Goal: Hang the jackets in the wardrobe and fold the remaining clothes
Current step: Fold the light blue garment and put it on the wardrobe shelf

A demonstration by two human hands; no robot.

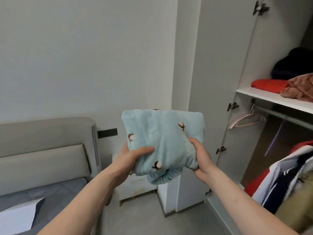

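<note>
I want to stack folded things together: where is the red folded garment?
The red folded garment lies on the wardrobe shelf, upper right of the head view, beside a pinkish-brown garment to its right.

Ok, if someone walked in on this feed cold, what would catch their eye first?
First the folded blue garment, held up mid-frame by the left hand and the right hand. Then the open wardrobe on the right: a red garment, a pink one and a dark one on its shelf, with empty hangers on the rail below. A grey bed sits lower left.
</note>
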